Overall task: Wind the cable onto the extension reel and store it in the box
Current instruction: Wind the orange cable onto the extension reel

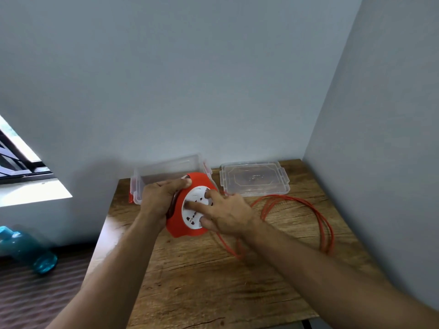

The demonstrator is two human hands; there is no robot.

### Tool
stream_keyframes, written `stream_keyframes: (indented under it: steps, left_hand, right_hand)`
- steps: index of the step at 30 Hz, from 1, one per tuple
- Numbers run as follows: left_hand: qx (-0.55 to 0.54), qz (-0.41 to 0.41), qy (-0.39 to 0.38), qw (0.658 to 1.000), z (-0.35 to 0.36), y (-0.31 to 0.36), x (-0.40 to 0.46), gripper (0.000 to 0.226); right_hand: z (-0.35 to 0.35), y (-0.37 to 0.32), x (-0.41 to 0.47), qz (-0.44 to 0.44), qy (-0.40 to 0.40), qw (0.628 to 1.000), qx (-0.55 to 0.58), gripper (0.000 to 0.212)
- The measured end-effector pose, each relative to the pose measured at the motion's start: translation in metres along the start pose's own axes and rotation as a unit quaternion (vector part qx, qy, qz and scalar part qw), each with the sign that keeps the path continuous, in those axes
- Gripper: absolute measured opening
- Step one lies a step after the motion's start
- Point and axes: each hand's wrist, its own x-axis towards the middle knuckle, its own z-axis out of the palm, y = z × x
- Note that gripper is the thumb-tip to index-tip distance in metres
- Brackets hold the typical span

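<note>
Head view: both our forearms reach fwd over the table (190, 281). L hand (158, 200) wraps the reel (190, 230) at its left edge, fingers curled tight, holding it tilted above the table. R hand (228, 213) has fingers spread, tips pressed on the white socket face. Cable (318, 214) lies looped on the table to the right. Behind: open box (166, 169), lid (255, 179) beside it.

grey walls (213, 79) | wooden table (202, 281) | window (14, 153) left
</note>
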Motion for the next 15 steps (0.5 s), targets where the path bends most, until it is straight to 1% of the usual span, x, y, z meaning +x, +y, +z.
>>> stream_keyframes:
  steps: [2, 3, 5, 7, 8, 9, 10, 11, 12, 13, 14, 15]
  left_hand:
    - [-0.014, 0.011, 0.007, 1.000, 0.003, -0.001, -0.002, 0.017]
    - [-0.021, 0.013, 0.012, 1.000, 0.005, -0.001, -0.003, 0.015]
    - [-0.034, 0.010, 0.018, 0.999, 0.007, -0.005, -0.004, 0.013]
    - [-0.036, 0.007, 0.013, 0.999, 0.008, -0.010, -0.003, 0.015]
    - [-0.036, 0.006, 0.009, 0.999, 0.009, -0.013, -0.004, 0.015]
    - [-0.037, 0.006, 0.011, 0.999, 0.011, -0.016, -0.005, 0.015]
    - [-0.041, 0.007, 0.018, 0.999, 0.013, -0.020, -0.006, 0.015]
    - [-0.047, 0.007, 0.028, 0.998, 0.016, -0.022, -0.008, 0.015]
    - [-0.054, 0.006, 0.038, 0.998, 0.018, -0.024, -0.010, 0.015]
    - [-0.064, 0.002, 0.048, 0.997, 0.019, -0.026, -0.011, 0.013]
    - [-0.083, -0.005, 0.054, 0.995, 0.018, -0.027, -0.011, 0.013]
    - [-0.104, -0.015, 0.061, 0.993, 0.016, -0.027, -0.010, 0.015]
  right_hand:
    - [-0.002, -0.015, 0.000, 0.096, 0.025, 0.992, 0.075, 0.061]
    - [-0.003, -0.021, -0.001, 0.143, 0.042, 0.982, 0.120, 0.062]
    - [-0.007, -0.032, -0.002, 0.235, 0.074, 0.944, 0.221, 0.063]
    - [-0.007, -0.043, -0.003, 0.313, 0.078, 0.895, 0.306, 0.065]
    - [-0.006, -0.049, -0.002, 0.354, 0.075, 0.869, 0.338, 0.066]
    - [-0.005, -0.054, 0.000, 0.401, 0.071, 0.833, 0.374, 0.067]
    - [-0.004, -0.056, 0.004, 0.454, 0.067, 0.782, 0.423, 0.065]
    - [-0.005, -0.056, 0.008, 0.500, 0.057, 0.712, 0.490, 0.061]
    - [-0.007, -0.054, 0.012, 0.525, 0.044, 0.641, 0.559, 0.054]
    - [-0.009, -0.050, 0.014, 0.529, 0.031, 0.590, 0.609, 0.046]
    - [-0.010, -0.046, 0.013, 0.517, 0.024, 0.583, 0.626, 0.039]
    - [-0.011, -0.041, 0.010, 0.501, 0.027, 0.606, 0.617, 0.033]
